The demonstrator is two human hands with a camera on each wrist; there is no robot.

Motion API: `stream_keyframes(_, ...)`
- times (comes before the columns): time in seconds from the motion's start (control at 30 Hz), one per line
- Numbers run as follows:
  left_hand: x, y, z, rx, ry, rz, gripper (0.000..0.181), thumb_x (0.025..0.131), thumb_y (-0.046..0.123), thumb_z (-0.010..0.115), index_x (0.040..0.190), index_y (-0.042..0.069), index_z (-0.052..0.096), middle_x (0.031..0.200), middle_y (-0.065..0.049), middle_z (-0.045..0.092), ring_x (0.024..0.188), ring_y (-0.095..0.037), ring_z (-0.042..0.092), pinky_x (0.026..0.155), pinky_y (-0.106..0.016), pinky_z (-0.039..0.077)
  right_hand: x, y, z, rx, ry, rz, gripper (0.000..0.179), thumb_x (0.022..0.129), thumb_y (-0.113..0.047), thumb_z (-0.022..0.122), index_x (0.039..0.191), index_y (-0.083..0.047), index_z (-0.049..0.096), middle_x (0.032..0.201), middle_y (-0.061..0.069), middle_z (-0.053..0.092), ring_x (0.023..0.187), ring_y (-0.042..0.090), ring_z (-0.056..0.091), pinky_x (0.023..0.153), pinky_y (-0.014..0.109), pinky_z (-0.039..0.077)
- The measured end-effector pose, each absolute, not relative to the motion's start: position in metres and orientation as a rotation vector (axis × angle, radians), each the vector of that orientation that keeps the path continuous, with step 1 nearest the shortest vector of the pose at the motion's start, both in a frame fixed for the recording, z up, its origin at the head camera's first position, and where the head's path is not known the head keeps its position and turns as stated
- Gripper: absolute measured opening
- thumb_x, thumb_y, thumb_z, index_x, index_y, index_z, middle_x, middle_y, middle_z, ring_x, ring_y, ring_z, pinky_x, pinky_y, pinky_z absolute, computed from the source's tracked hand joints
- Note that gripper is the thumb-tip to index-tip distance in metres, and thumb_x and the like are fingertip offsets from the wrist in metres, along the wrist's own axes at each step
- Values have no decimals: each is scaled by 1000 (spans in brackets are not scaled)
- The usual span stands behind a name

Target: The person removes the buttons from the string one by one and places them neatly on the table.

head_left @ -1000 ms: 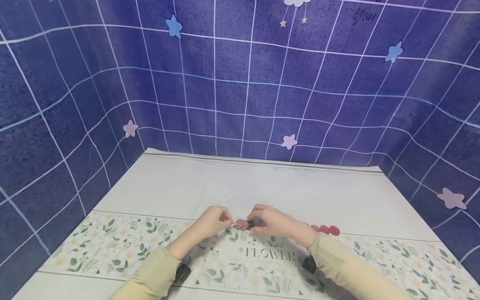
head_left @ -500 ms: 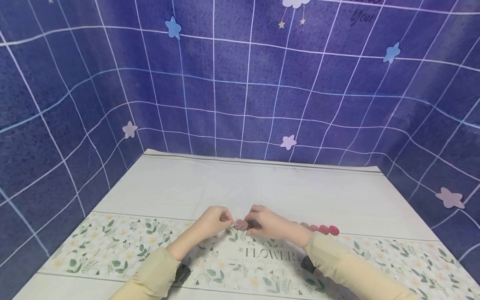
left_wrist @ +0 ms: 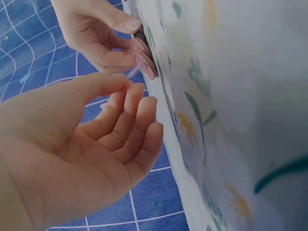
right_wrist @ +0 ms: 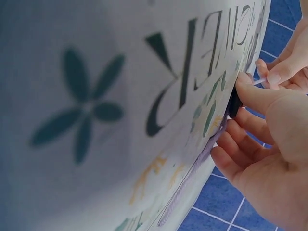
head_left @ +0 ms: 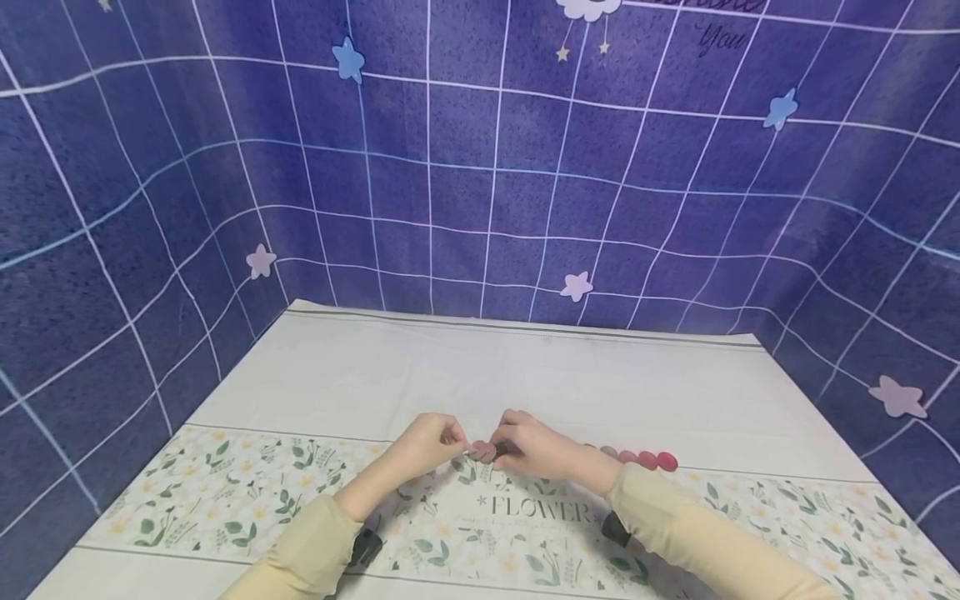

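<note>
My left hand (head_left: pixel 429 442) pinches the pale tip of a cord (left_wrist: pixel 134 71) between thumb and index finger, its other fingers loosely bent. That tip comes out through a hole in a dusty-pink round button (left_wrist: pixel 145 66). A second pink button (left_wrist: pixel 138 45) sits right behind it. Close on the right, my right hand (head_left: pixel 536 444) pinches a dark button (right_wrist: pixel 234 102) between thumb and fingers, beside the pink ones. In the right wrist view a lavender cord (right_wrist: pixel 185 190) trails along the cloth from beneath the right fingers.
A row of red and pinkish round buttons (head_left: pixel 648 460) lies to the right, partly behind the right forearm. The table is covered with a white, flower-printed cloth (head_left: pixel 247 492). A blue gridded curtain (head_left: pixel 480 167) stands behind and at both sides.
My right hand has shifted slightly left toward the pink buttons, uncovering more of the row at the right. The left hand stays where it was, pinching the cord tip.
</note>
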State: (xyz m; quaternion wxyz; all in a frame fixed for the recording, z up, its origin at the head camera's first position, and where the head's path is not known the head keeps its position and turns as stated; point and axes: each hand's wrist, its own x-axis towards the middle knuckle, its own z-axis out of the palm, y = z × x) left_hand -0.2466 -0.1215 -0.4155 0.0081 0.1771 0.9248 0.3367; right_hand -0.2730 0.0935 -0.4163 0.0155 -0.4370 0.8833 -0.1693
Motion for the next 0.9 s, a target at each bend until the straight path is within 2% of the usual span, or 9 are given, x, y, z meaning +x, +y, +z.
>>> stream_keyframes(0.47,-246,-122,-416,542,2894,1045,8,83,16,64,80,9,64,72,5,58,67,-9,52,62,-24,46,-275,99,-417,-1352,2767,-509,27,83,-25,70,106,-10,66,91,-4,58,84,4,53,82,23,49)
stream_keyframes(0.9,-245,-122,-415,578,2913,1035,8,82,15,64,78,7,63,73,4,60,68,-9,53,64,-25,47,-277,112,-418,-1421,2744,-584,26,81,-21,71,103,-7,66,89,-1,58,83,9,55,81,23,50)
